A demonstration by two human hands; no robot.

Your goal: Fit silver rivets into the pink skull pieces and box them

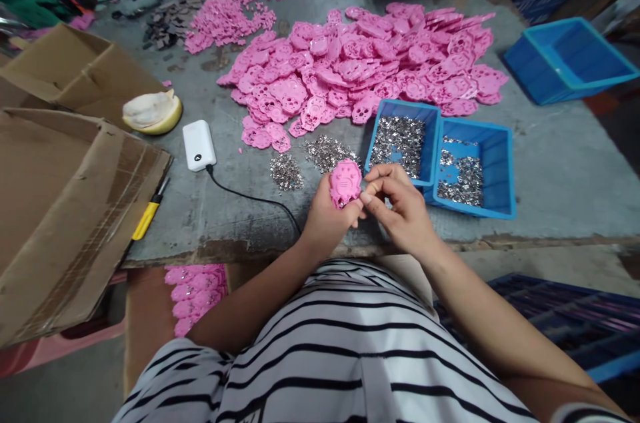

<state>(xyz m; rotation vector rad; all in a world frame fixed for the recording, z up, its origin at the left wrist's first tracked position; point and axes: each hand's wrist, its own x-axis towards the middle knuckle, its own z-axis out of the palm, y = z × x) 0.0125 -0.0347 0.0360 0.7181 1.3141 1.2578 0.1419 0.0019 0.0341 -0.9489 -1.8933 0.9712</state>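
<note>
My left hand (327, 220) is wrapped round a pink plastic piece (345, 182) with a face-like relief, held above the table's front edge. Close against its right side, my right hand (397, 205) has thumb and forefinger pinched together; anything between them is too small to make out. Just beyond the hands lie two small heaps of metal parts, a left one (287, 172) and a right one (330, 151). Two blue bins, one (371, 133) tilted against the other (505, 173), hold more metal parts. A large pile of pink pieces (350, 66) spreads behind them.
Cardboard boxes (60, 210) stand at the left, near a yellow-handled tool (146, 220), a white power bank (199, 145) with a black cable and a fruit rind (153, 112). Another blue bin (570, 63) sits at the right. Smaller pink parts (225, 20) and dark pieces (170, 20) lie farther back.
</note>
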